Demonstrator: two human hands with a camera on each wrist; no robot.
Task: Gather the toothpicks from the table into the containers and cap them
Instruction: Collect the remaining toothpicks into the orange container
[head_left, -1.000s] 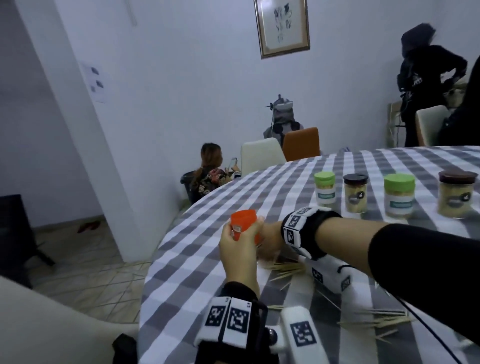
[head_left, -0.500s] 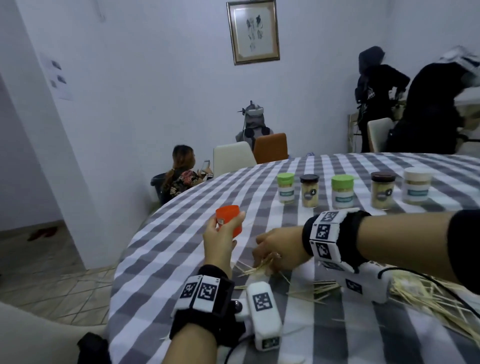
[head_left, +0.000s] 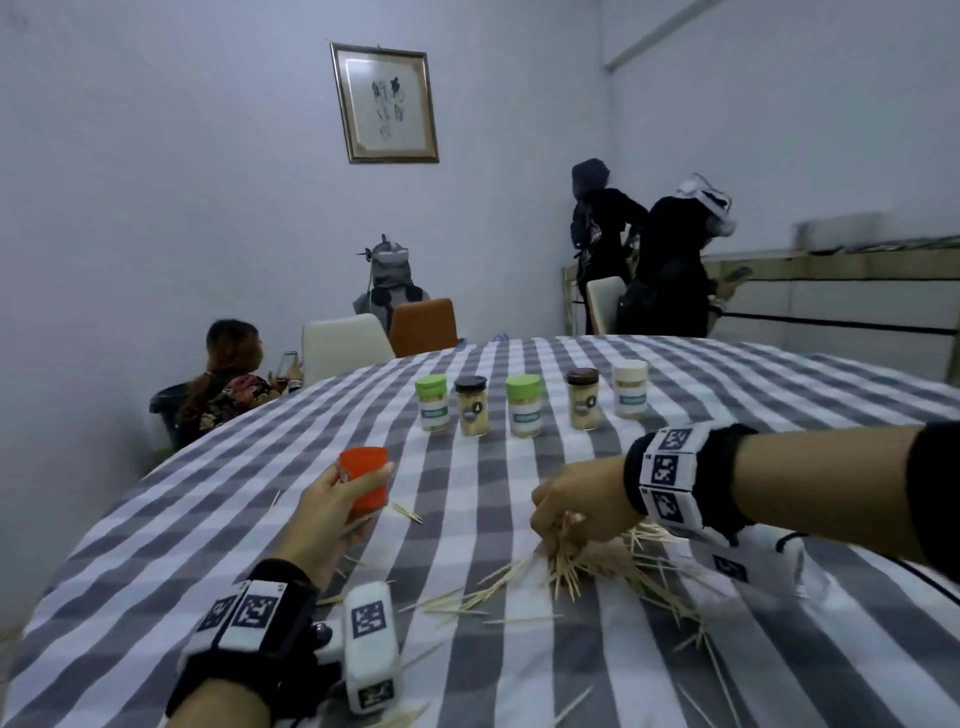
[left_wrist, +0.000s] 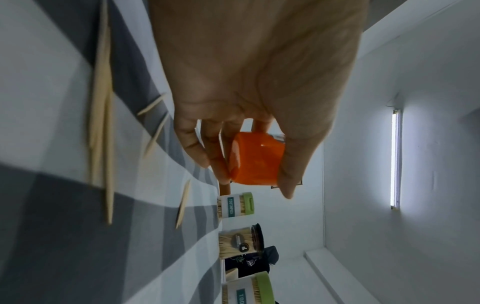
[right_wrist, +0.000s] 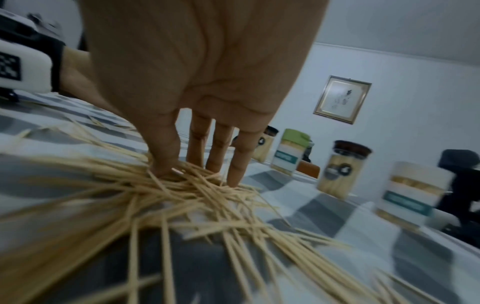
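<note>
From where I stood, the job looked well under way but far from over. Five small clear plastic containers (head_left: 530, 402), each packed with pale sticks and already capped in green, dark brown or white, stood in a row toward the far side of the round desk (head_left: 208, 545) under its grey-and-white checked cloth. The person's left hand (head_left: 332, 512) held a small orange plastic container (head_left: 364, 480) up off the cloth, fingers and thumb curled round its sides; whether it had anything in it I could not tell, and no cap for it was in sight. The right hand (head_left: 582, 506) was down on a loose heap of thin wooden toothpicks (head_left: 597, 564) lying on the cloth in front of the person, well short of the capped row. Its fingers (right_wrist: 166, 148) pointed straight down into the pile, tips touching the sticks, and I could not see that they had closed on any. More toothpicks lay scattered singly around the heap, beside the left wrist and toward the near edge. So I judged five containers done, with the orange one to be filled and capped, and most of the spilled sticks yet to be gathered.
</note>
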